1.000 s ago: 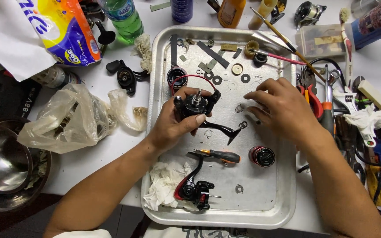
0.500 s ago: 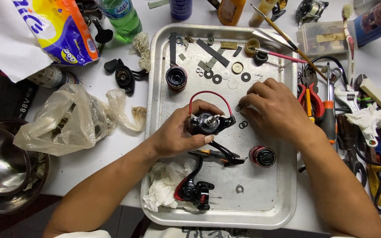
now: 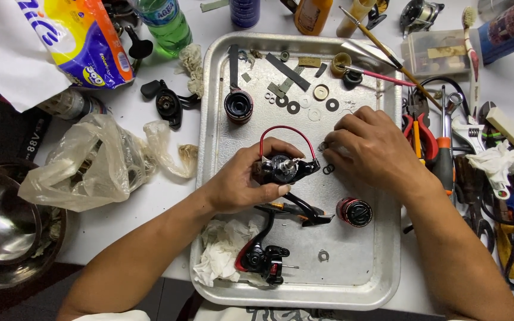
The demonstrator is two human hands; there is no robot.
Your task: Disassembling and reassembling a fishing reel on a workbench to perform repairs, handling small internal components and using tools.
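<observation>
Over the metal tray [image 3: 209, 178] near the table's front edge, the left hand [image 3: 242, 184] grasps a black reel body [image 3: 282, 168]; the right hand [image 3: 367, 148] pinches at small washers [image 3: 327, 169]. Loose washers could slip, roll and get lost among the clutter.

Right hand [image 3: 371, 148] fingers [image 3: 334, 141] hide a tiny part.

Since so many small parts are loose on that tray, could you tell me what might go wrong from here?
The right hand is picking among tiny washers on the bare metal tray; one could slide off unnoticed or get mixed up. The left hand alone holds the reel body with its red bail wire, which might tip and knock nearby parts.
</observation>
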